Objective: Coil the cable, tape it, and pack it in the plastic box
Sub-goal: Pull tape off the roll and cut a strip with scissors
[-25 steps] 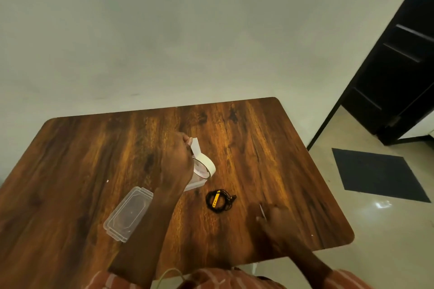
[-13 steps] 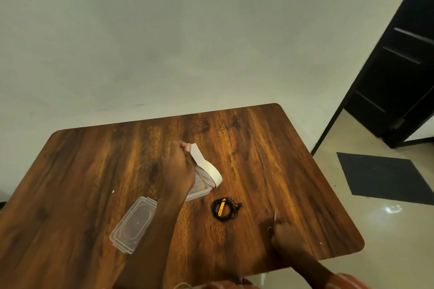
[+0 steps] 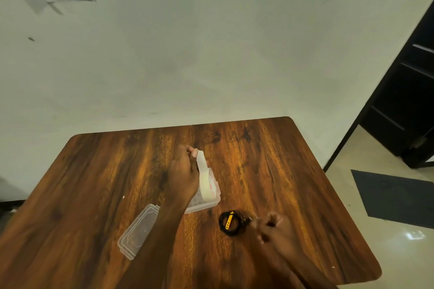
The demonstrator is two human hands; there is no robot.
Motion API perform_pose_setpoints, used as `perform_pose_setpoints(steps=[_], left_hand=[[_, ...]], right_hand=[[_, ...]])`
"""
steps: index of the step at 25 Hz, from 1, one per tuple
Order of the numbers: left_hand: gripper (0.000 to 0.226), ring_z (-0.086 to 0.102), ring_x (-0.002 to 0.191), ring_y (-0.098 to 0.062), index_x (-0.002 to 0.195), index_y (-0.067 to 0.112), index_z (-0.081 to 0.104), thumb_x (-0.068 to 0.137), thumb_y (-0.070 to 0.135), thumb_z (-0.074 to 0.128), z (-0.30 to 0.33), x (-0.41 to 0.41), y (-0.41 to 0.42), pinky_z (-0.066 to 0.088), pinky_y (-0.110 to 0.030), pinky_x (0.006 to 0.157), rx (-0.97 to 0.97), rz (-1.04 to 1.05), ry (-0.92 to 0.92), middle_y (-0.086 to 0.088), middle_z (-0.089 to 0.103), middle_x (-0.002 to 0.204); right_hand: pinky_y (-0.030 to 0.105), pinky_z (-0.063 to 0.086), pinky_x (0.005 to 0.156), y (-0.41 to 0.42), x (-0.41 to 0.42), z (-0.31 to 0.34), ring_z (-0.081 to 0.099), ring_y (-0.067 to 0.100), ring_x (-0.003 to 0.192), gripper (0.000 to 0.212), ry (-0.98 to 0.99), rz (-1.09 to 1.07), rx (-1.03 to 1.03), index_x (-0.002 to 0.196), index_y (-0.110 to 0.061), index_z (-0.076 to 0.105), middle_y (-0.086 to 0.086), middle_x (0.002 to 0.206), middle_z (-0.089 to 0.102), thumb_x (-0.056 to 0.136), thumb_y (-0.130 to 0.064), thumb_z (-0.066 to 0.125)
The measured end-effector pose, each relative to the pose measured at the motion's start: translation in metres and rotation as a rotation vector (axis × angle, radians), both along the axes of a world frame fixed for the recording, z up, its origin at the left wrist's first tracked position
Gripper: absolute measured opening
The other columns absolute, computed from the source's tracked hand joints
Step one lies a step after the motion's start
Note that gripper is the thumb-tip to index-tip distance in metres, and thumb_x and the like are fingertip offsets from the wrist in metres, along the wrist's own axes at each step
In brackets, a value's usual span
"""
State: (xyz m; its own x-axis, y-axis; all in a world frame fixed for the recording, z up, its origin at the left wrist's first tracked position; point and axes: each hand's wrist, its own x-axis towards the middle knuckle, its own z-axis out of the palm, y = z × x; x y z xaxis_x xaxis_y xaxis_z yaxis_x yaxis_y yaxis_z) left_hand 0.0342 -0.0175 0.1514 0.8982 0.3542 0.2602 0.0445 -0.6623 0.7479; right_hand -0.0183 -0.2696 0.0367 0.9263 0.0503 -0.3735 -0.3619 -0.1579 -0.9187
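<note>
Cable, black and wound into a small coil with a yellow tag across it (image 3: 230,222), lies flat on the brown wood-grain desk (image 3: 293,171), just to the left of the right hand (image 3: 273,230) and a little nearer the person than the clear plastic box (image 3: 206,203). The coiling looks done; the step in hand is the taping. The left hand (image 3: 184,175) holds a white roll of tape (image 3: 206,183) upright above the box, and its thumb and forefinger pinch the free end of the tape (image 3: 200,158), which is drawn up from the roll in a short strip. The right hand is blurred, curled near the coil; whether it grips a small tool or the cable's end cannot be told from this view. The box's clear plastic lid (image 3: 138,230) lies apart on the desk to the left of the forearm, so the box stands open and ready. As a judgement, the next move calls for separating a short length of tape from the roll, then bringing it down to the coil and wrapping it round the bundled strands while the other hand keeps the loops from springing apart. Only after that would the coil go into the box and the lid be pressed on.
</note>
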Motion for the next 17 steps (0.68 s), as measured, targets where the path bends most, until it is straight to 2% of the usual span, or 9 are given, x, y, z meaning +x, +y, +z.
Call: perform_pose_setpoints(steps=[2,4,5,7,9,12,14,16,17], left_hand=[[0.014,0.066,0.08,-0.014,0.108,0.022,0.047,0.096,0.026,0.051,0.006,-0.001,-0.001,0.057,-0.026,0.07,0.014,-0.029,-0.053,-0.001,0.068,0.102],[0.02,0.067,0.081,-0.015,0.11,0.018,0.048,0.095,0.031,0.046,0.012,-0.001,-0.001,0.057,-0.024,0.07,0.032,-0.045,-0.09,-0.001,0.068,0.101],[0.025,0.068,0.081,-0.015,0.109,0.018,0.048,0.094,0.037,0.043,0.017,-0.001,-0.001,0.057,-0.024,0.07,0.03,-0.06,-0.107,-0.002,0.068,0.101],[0.037,0.068,0.082,-0.016,0.109,0.018,0.048,0.088,0.047,0.038,0.024,-0.003,0.0,0.059,-0.029,0.072,0.011,-0.091,-0.127,-0.002,0.067,0.101],[0.038,0.067,0.081,-0.016,0.109,0.017,0.048,0.089,0.048,0.04,0.028,-0.005,0.002,0.059,-0.029,0.071,0.021,-0.093,-0.146,-0.001,0.067,0.1],[0.034,0.065,0.078,-0.014,0.11,0.015,0.05,0.091,0.042,0.044,0.035,-0.008,0.002,0.059,-0.029,0.07,0.051,-0.059,-0.156,0.0,0.065,0.098],[0.034,0.062,0.076,-0.011,0.109,0.015,0.049,0.09,0.043,0.043,0.038,-0.01,0.001,0.059,-0.031,0.069,0.046,-0.041,-0.165,-0.002,0.065,0.098],[0.026,0.062,0.077,-0.012,0.109,0.016,0.049,0.093,0.036,0.048,0.039,-0.012,-0.001,0.059,-0.03,0.069,0.067,-0.029,-0.168,-0.002,0.065,0.099],[0.022,0.062,0.078,-0.012,0.109,0.017,0.049,0.094,0.033,0.05,0.04,-0.013,-0.002,0.059,-0.03,0.069,0.072,-0.028,-0.178,-0.001,0.065,0.1]], right_hand=[[0.028,0.048,0.043,0.02,0.008,0.041,0.056,0.019,0.045,0.015,-0.074,0.034,0.19,0.085,-0.005,0.061,0.012,0.069,0.067,0.082,0.003,0.073],[0.029,0.049,0.043,0.035,0.014,0.069,0.056,0.018,0.046,0.027,-0.098,0.066,0.353,0.106,-0.008,0.064,0.007,0.07,0.067,0.084,0.007,0.069],[0.028,0.049,0.044,0.043,0.017,0.081,0.056,0.017,0.047,0.029,-0.103,0.076,0.393,0.111,-0.008,0.065,0.005,0.067,0.066,0.085,0.007,0.066],[0.028,0.047,0.046,0.053,0.019,0.1,0.056,0.016,0.049,0.022,-0.104,0.076,0.418,0.106,-0.004,0.069,0.005,0.063,0.065,0.089,0.005,0.059],[0.029,0.046,0.045,0.058,0.022,0.113,0.055,0.018,0.047,0.024,-0.116,0.053,0.415,0.099,-0.003,0.072,0.01,0.062,0.064,0.093,0.003,0.05],[0.029,0.045,0.044,0.058,0.024,0.123,0.051,0.02,0.042,0.031,-0.195,0.016,0.247,0.093,-0.002,0.071,0.01,0.052,0.058,0.097,0.002,0.041],[0.031,0.044,0.052,0.057,0.023,0.128,0.055,0.021,0.05,0.03,-0.367,0.055,-0.072,0.09,-0.011,0.071,0.002,0.059,0.063,0.099,-0.004,0.043],[0.029,0.044,0.057,0.053,0.023,0.137,0.059,0.016,0.061,0.017,-0.523,0.171,-0.415,0.1,-0.022,0.063,-0.003,0.073,0.065,0.099,-0.015,0.048],[0.026,0.044,0.059,0.051,0.024,0.143,0.06,0.011,0.065,0.014,-0.549,0.203,-0.482,0.108,-0.027,0.057,-0.005,0.079,0.065,0.099,-0.019,0.05]])
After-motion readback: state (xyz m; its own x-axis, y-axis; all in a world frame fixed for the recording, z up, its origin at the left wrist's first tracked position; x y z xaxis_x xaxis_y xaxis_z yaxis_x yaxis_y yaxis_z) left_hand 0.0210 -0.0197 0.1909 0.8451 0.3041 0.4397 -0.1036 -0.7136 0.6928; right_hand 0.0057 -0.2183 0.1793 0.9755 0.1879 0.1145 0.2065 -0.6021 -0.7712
